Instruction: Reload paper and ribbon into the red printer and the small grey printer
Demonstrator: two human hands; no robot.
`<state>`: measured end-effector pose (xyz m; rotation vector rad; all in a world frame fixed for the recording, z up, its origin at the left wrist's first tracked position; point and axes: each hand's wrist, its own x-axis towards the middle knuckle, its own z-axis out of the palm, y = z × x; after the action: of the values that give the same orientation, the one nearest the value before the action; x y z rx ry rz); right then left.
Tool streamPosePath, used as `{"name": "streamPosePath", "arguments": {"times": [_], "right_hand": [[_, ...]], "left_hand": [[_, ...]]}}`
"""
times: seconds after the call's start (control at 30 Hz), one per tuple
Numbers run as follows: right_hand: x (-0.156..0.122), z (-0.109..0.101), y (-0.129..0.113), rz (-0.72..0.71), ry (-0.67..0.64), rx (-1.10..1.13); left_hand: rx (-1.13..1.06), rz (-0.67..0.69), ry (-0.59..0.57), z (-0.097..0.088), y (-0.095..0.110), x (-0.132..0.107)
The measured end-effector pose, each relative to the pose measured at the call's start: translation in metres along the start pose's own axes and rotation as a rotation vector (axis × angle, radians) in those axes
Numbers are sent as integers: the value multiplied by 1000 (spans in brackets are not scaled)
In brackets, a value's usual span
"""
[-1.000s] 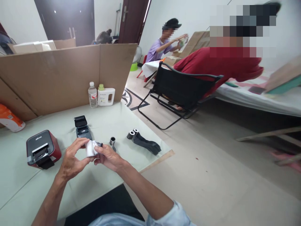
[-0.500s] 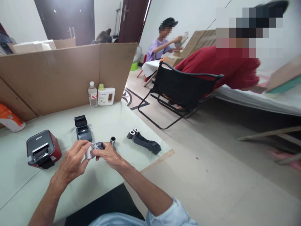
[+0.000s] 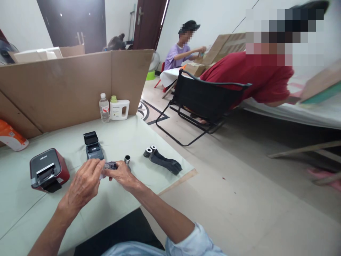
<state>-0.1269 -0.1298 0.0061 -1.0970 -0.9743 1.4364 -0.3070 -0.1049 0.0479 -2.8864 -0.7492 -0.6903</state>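
Observation:
My left hand [image 3: 84,185] and my right hand [image 3: 123,175] meet over the pale green table [image 3: 128,135], both closed on a small white paper roll with a dark holder [image 3: 109,165]; the roll is mostly hidden by my left fingers. A small dark blue printer [image 3: 93,147] with its lid up stands just behind my hands. Right of my right hand stands a small grey cylinder [image 3: 127,159], and further right lies a black spool part [image 3: 163,162]. A red printer with a dark top [image 3: 48,170] sits to the left.
A cardboard wall [image 3: 71,85] lines the table's back, with a water bottle [image 3: 104,108] and a white jug [image 3: 119,108] before it. An orange packet [image 3: 12,137] lies far left. A black folding chair [image 3: 205,103] and two other people are at right.
My left fingers have closed further over the white roll, so less of it shows. Both hands have sunk slightly toward the table. The person in purple has lowered their arms.

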Motion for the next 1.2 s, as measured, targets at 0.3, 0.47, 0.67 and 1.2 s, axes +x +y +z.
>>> {"name": "streamPosePath", "arguments": {"times": [0.3,0.47,0.67,1.2], "right_hand": [[-4,-3,-4,-115,21,65],[-11,-6,-7,-131,10,45],[-13,-3,-7,-130,11,68],[-4,6,23,-65,188,55]], "left_hand": [[-340,-137,175,0,-9,-3],[-471,-202,236,3,-8,-8],[-538,-238,245,3,-10,-10],[-134,-123,145,13,1,-11]]}}
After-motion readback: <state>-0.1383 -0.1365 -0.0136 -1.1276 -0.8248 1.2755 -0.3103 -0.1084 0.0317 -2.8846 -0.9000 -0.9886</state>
